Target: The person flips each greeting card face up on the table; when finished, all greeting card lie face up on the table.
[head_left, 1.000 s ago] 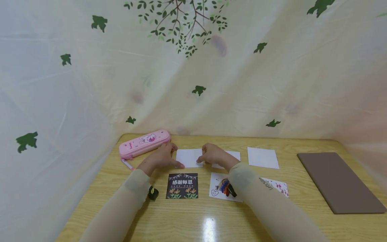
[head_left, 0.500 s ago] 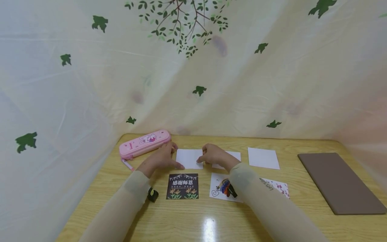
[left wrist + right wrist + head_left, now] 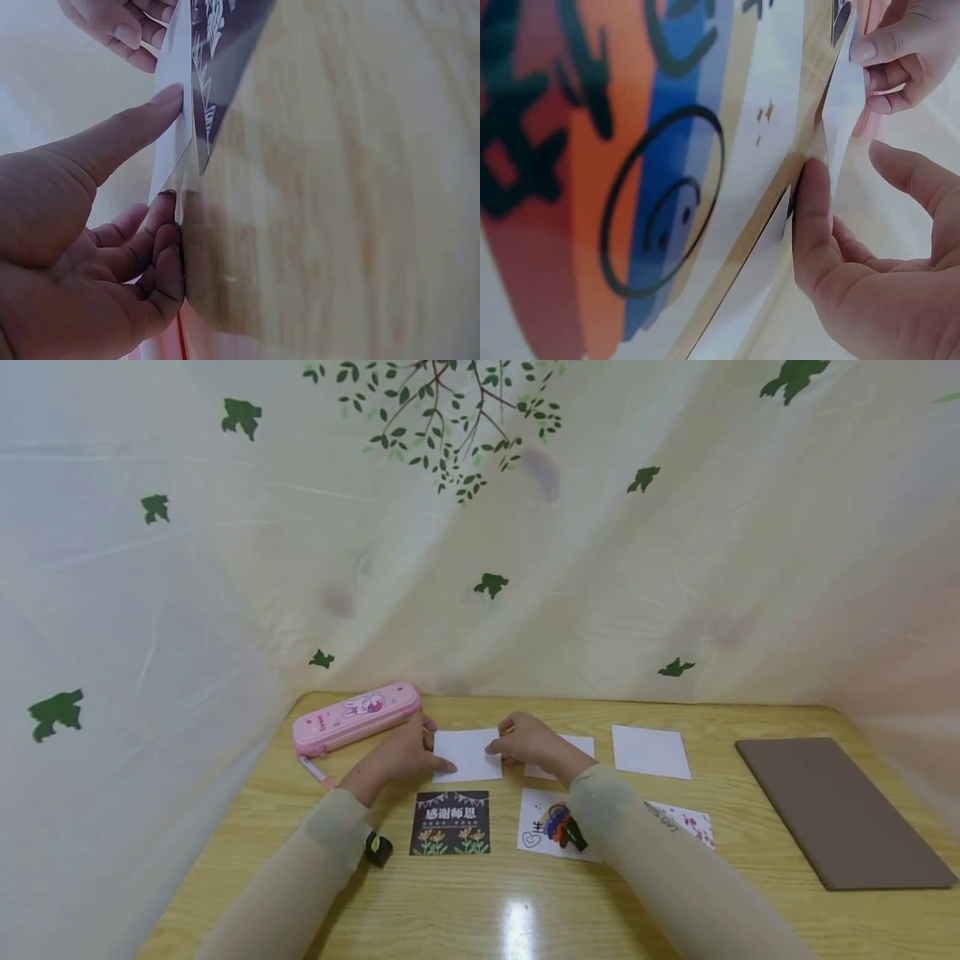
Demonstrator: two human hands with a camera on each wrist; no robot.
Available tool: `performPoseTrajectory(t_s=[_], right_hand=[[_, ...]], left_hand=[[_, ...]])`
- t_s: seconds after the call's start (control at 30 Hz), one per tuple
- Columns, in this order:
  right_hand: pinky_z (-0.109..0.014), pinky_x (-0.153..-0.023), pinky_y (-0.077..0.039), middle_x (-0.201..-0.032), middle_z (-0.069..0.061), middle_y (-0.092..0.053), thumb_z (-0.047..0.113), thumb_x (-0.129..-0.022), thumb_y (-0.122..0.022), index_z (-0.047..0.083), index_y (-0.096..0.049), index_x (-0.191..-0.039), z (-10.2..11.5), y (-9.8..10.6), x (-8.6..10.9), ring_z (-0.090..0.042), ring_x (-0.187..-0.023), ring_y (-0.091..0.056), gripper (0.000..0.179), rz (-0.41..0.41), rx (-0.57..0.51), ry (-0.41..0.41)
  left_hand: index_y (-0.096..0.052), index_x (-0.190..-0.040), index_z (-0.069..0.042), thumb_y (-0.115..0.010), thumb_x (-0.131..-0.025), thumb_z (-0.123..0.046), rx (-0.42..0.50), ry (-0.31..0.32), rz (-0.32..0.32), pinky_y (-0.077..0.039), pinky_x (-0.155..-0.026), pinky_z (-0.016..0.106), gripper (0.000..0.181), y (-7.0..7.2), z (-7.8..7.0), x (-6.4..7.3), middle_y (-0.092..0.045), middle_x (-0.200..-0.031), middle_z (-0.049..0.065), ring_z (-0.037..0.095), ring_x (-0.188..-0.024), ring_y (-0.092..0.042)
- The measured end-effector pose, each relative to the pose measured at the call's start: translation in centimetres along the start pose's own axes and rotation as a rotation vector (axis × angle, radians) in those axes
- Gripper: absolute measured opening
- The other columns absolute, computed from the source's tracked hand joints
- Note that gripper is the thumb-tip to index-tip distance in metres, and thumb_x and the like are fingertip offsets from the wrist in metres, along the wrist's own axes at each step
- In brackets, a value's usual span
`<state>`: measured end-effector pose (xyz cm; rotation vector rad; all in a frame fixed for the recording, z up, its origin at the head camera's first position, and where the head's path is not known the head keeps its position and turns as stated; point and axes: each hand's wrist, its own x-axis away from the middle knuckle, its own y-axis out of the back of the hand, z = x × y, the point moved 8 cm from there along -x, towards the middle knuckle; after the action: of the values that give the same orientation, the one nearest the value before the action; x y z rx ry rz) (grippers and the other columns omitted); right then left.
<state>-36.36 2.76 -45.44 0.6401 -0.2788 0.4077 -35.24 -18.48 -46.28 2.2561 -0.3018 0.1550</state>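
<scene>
A small blank white card (image 3: 468, 755) is between both hands in the head view, its near edge a little off the table. My left hand (image 3: 396, 750) holds its left side, thumb laid on the upper face, as the left wrist view shows with the thumb on the card (image 3: 174, 124). On its right side my right hand (image 3: 531, 747) pinches the edge; in the right wrist view one digit (image 3: 815, 199) presses the card (image 3: 844, 127). A black card with white lettering and flowers (image 3: 450, 823) lies just in front.
Two more white cards (image 3: 651, 752) lie to the right. Nearer are a card with colourful feather-like strokes (image 3: 558, 827) and a floral card (image 3: 693, 825), partly under the right sleeve. A pink pencil case (image 3: 357, 718), a small black object (image 3: 378, 849) and a brown board (image 3: 843, 814) flank them.
The white card's near edge has come up slightly and toward me, with both hands staying on its sides. The other things have not moved.
</scene>
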Motion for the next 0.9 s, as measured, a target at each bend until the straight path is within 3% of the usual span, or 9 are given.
performPoseTrajectory(t_s=[0.17,0.33,0.47,0.67,0.9], right_hand=[[-0.037,-0.094,-0.057,-0.113,-0.014,-0.075,0.028,-0.099,-0.076,0.003,-0.053,-0.146,0.1,-0.2,0.0,-0.021,-0.088,-0.075,0.057,-0.002,-0.022,0.001],[-0.043,-0.103,-0.059,-0.128,-0.016,-0.070,0.028,-0.100,-0.075,0.005,-0.049,-0.150,0.4,0.2,0.2,-0.022,-0.094,-0.077,0.061,-0.040,-0.086,0.030],[-0.042,-0.101,-0.062,-0.133,-0.017,-0.066,0.028,-0.100,-0.076,0.007,-0.047,-0.152,0.6,0.6,0.5,-0.024,-0.100,-0.076,0.063,-0.066,-0.142,0.064],[-0.042,-0.099,-0.063,-0.130,-0.017,-0.063,0.024,-0.101,-0.075,0.007,-0.044,-0.157,0.7,0.8,1.2,-0.026,-0.103,-0.077,0.067,-0.070,-0.187,0.110],[-0.035,-0.092,-0.065,-0.131,-0.018,-0.061,0.007,-0.099,-0.070,0.005,-0.046,-0.155,0.7,1.3,1.7,-0.028,-0.107,-0.072,0.060,-0.115,-0.231,0.177]], left_hand=[[-0.047,-0.141,-0.009,-0.088,-0.090,-0.030,0.026,0.044,-0.022,-0.054,-0.107,0.047,0.069,0.1,0.1,0.2,-0.068,-0.124,0.013,0.028,-0.112,-0.065],[-0.045,-0.144,-0.004,-0.082,-0.095,-0.019,0.071,-0.010,-0.058,-0.055,-0.110,0.050,0.063,0.4,-0.2,0.1,-0.071,-0.128,0.019,0.033,-0.119,-0.069],[-0.047,-0.145,-0.003,-0.077,-0.098,-0.014,0.119,-0.039,-0.105,-0.058,-0.106,0.050,0.057,0.9,-0.6,0.1,-0.067,-0.130,0.021,0.035,-0.121,-0.067],[-0.050,-0.146,-0.007,-0.072,-0.101,-0.011,0.177,-0.031,-0.151,-0.059,-0.105,0.047,0.050,1.5,-1.1,0.6,-0.062,-0.133,0.017,0.035,-0.122,-0.066],[-0.048,-0.152,-0.008,-0.070,-0.103,-0.011,0.238,-0.046,-0.180,-0.064,-0.090,0.035,0.055,1.8,-1.4,1.1,-0.061,-0.137,0.017,0.033,-0.118,-0.068]])
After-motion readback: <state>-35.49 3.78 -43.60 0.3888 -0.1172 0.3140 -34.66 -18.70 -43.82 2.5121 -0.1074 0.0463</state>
